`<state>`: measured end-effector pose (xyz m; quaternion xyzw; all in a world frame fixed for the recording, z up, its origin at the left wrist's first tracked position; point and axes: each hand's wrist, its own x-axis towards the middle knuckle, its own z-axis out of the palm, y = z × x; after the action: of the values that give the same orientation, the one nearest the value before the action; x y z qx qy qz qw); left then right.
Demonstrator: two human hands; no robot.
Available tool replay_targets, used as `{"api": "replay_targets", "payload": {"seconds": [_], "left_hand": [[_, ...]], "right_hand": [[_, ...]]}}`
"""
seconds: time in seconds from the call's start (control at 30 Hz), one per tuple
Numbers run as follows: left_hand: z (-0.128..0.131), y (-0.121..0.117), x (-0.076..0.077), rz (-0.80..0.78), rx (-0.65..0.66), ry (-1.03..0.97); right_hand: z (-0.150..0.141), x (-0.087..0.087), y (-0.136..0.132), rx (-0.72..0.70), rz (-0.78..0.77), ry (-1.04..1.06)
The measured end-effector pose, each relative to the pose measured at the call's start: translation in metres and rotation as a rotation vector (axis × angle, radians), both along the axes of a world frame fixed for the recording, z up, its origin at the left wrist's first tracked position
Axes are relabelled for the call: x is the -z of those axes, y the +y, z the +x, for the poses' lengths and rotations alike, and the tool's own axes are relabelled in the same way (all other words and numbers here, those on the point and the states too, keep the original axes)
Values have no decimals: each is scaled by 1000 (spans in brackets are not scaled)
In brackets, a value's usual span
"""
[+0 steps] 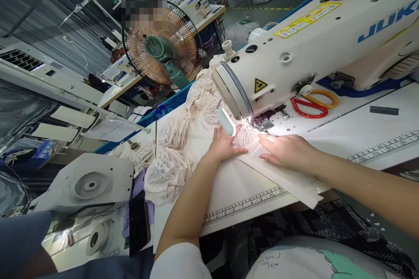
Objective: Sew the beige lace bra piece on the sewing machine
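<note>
Beside the needle area of a white sewing machine [294,43], my left hand [222,144] lies spread on a cream lace bra cup [244,137]. Its thumb and fingers are apart, partly behind a pale rounded guard [225,122]. My right hand [288,150] rests palm down close to the presser foot [262,123], its fingers stretched over a pale fabric strip [284,183]. The strip runs from under that hand to the table's front edge. The lace's edge at the needle is too small to make out.
Lace bra cups [168,174] are piled on the left of the white table. Red-and-orange scissors [314,104] lie under the machine arm. A black phone [139,222], a second machine [88,183] and a person's sleeve [24,235] are at left. A large fan [160,48] stands behind.
</note>
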<state>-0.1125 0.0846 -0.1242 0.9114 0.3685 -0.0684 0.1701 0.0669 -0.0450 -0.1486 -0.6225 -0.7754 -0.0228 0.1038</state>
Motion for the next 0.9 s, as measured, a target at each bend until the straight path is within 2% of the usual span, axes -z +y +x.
{"api": "replay_targets", "payload": {"seconds": [0.27,0.37,0.43,0.53,0.7,0.8,0.9], "left_hand": [[-3,22,4,5,8,-96],[-2,21,-1,64,36,-99],[0,9,-5,154,36,-78],[6,-25,-8,270,12,-19],[23,-83,8,278,114,-27],[29,-97,16,350,155,-29],[30,-97,17,336,173,15]], "right_hand": [[-5,-5,6,31,-114,-38],[-2,-4,3,10,-108,-49],[1,-1,0,-13,-61,-56],[6,6,-7,-72,40,-38],[13,14,-18,-131,141,28],[16,14,-22,-137,120,25],[19,14,-26,-150,110,13]]}}
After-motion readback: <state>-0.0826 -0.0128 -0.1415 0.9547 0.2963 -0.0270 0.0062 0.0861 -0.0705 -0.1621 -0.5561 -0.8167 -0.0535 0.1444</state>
